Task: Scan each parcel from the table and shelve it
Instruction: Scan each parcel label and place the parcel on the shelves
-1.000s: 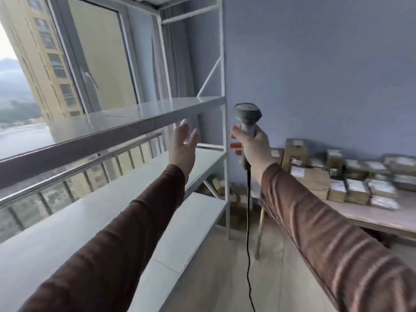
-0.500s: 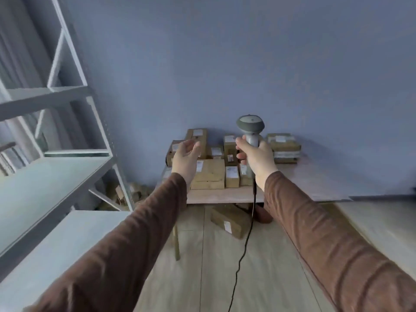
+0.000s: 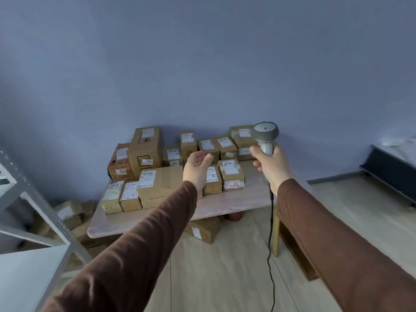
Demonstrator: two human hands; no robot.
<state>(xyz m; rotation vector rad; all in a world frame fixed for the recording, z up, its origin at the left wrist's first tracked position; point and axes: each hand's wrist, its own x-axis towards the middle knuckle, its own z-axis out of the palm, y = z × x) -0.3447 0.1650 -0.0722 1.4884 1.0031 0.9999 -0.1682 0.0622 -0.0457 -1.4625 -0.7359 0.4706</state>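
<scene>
We face a pale wooden table (image 3: 225,206) standing against a blue-grey wall (image 3: 202,64). Left of the table stands a grey metal shelving rack (image 3: 33,199), with more cardboard boxes (image 3: 67,215) heaped on the floor behind its post; under the table lies another brown carton (image 3: 202,230). Nothing lies between our hands and the table.

On the table sit the brown cardboard parcels (image 3: 157,185), taped and bearing white labels, some stacked against the wall, flatter ones toward the front edge.

Our left hand (image 3: 197,167) hovers above the front parcels, fingers relaxed and spread, holding nothing. Our right hand (image 3: 271,167), above the table's right end, grips the handle of a grey handheld barcode scanner (image 3: 265,136), whose black cable (image 3: 271,244) hangs toward the floor.
</scene>
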